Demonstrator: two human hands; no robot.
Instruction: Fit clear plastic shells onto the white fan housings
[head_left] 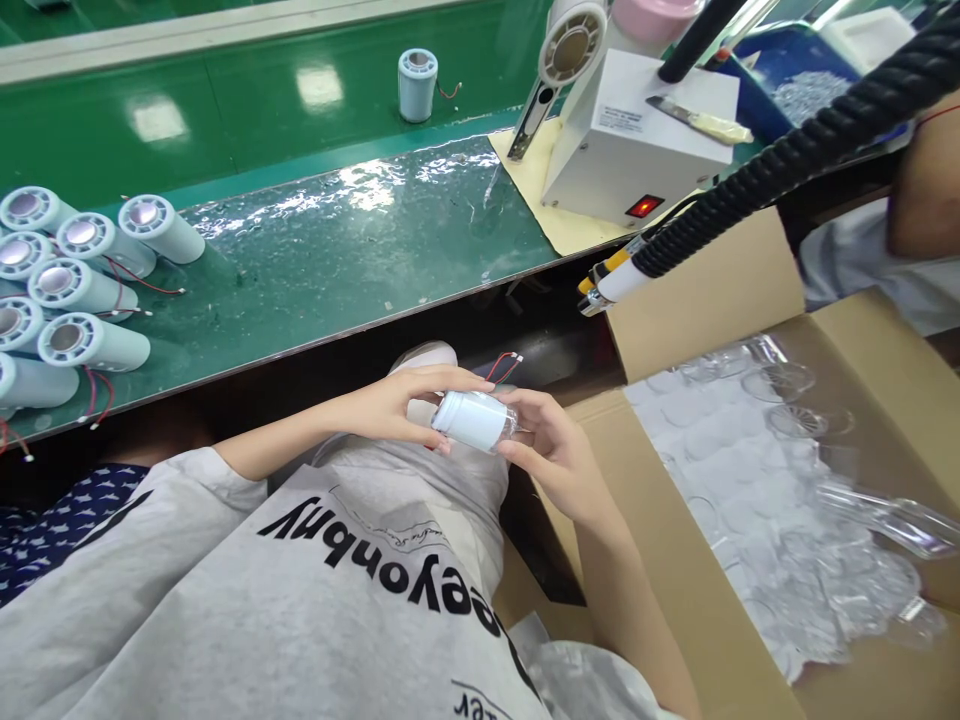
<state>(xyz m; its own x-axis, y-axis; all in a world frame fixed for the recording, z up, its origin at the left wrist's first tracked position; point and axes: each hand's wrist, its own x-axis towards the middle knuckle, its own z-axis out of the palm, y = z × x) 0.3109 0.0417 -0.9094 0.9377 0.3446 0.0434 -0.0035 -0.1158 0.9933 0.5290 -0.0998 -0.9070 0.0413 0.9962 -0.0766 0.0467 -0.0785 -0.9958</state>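
Observation:
Over my lap I hold a light-blue cylindrical housing (472, 420) lying on its side. My left hand (397, 405) is closed round its left end, thumb below and fingers above. Closed on the other end is my right hand (555, 450), with its fingers at a clear plastic piece (511, 424) at that end. Whether the clear piece is fully seated, I cannot tell. Thin red and dark wires (504, 366) with a small white connector stick out behind the housing.
Several similar housings (94, 342) with wires stand on the green bench (360, 250) at left. One more housing (417, 88) stands farther back. A white machine (637, 140) has a lit red switch. At right, a cardboard box (667, 560) holds clear plastic parts; a black corrugated hose (787, 150) hangs above.

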